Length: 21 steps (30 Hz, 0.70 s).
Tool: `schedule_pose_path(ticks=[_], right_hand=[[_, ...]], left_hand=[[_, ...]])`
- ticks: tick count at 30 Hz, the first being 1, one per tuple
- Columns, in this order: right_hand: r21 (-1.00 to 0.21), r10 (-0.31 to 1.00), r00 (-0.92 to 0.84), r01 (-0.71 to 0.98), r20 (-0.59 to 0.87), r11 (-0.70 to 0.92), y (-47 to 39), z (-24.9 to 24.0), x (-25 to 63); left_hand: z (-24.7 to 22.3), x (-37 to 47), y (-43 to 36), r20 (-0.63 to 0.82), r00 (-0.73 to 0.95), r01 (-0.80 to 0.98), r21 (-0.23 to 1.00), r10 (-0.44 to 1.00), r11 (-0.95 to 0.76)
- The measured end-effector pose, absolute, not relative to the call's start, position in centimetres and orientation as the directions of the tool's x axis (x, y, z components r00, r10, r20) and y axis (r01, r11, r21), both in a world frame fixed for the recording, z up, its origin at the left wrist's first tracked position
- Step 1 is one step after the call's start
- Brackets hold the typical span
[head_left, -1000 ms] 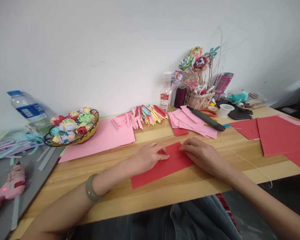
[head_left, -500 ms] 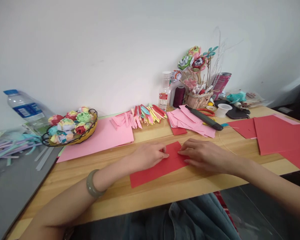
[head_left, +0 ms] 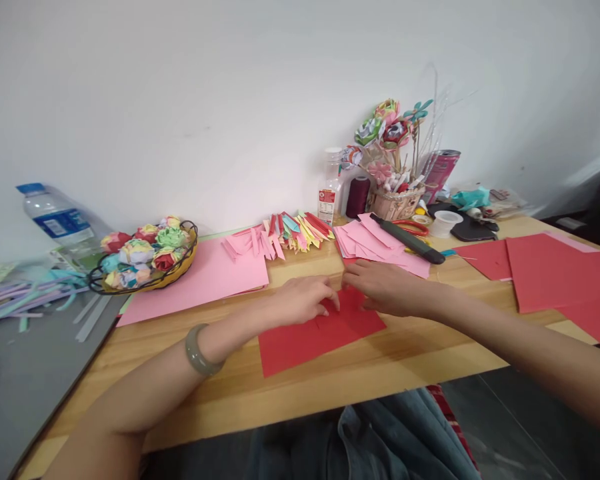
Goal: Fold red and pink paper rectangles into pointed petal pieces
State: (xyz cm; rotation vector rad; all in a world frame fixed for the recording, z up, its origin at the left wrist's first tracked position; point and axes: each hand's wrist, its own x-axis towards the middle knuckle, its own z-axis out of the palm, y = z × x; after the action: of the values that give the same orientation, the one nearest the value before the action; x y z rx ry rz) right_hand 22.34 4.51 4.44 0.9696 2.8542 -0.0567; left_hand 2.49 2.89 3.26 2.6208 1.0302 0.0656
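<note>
A red paper sheet [head_left: 300,350] lies on the wooden table in front of me, with a small mark or crease near its middle. My left hand [head_left: 307,300] rests over its upper left part, fingers bent and apart, the tips on the paper. Over the upper right corner is my right hand [head_left: 385,287], its fingertips at the sheet's far edge and partly hidden. Just beyond that hand sits a stack of pink papers [head_left: 367,240], with a dark green-handled tool [head_left: 410,240] across it.
A basket of paper flowers [head_left: 180,270] sits left on pink sheets [head_left: 220,273]. Folded colored strips [head_left: 300,230], a glass bottle [head_left: 329,193] and a flower pot [head_left: 395,200] line the wall. Larger red sheets [head_left: 555,273] lie right; a grey board [head_left: 35,373] lies left.
My right hand has moved up and slightly left, uncovering the sheet's right corner. My left hand's fingers have spread a little and lie closer to the far edge.
</note>
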Motion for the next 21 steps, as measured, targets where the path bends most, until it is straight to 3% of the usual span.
schedule_pose_path(ticks=[6, 11, 16, 18, 21], right_hand=[[-0.021, 0.546, -0.810, 0.563, -0.214, 0.826, 6.2, 5.0, 21.5], [-0.047, 0.492, -0.856, 0.505, -0.159, 0.862, 5.4, 5.0, 22.1], [-0.101, 0.493, -0.864, 0.502, -0.101, 0.859, 3.1, 4.6, 23.8], [-0.131, 0.494, -0.866, 0.500, -0.082, 0.856, 2.3, 4.6, 24.3], [-0.138, 0.501, -0.864, 0.503, -0.050, 0.853, 1.6, 4.6, 24.7]], left_hand=[[3.3, 2.6, 3.2, -0.034, 0.800, 0.577, 0.320, 0.600, -0.752], [2.2, 2.5, 3.1, -0.027, 0.873, 0.462, 0.365, 0.487, -0.808], [2.4, 2.2, 2.7, -0.040, 0.876, 0.458, 0.380, 0.481, -0.804], [2.9, 2.4, 2.0, -0.053, 0.863, 0.488, 0.344, 0.502, -0.802], [3.5, 3.2, 0.7, -0.071, 0.831, 0.555, 0.170, 0.552, -0.814]])
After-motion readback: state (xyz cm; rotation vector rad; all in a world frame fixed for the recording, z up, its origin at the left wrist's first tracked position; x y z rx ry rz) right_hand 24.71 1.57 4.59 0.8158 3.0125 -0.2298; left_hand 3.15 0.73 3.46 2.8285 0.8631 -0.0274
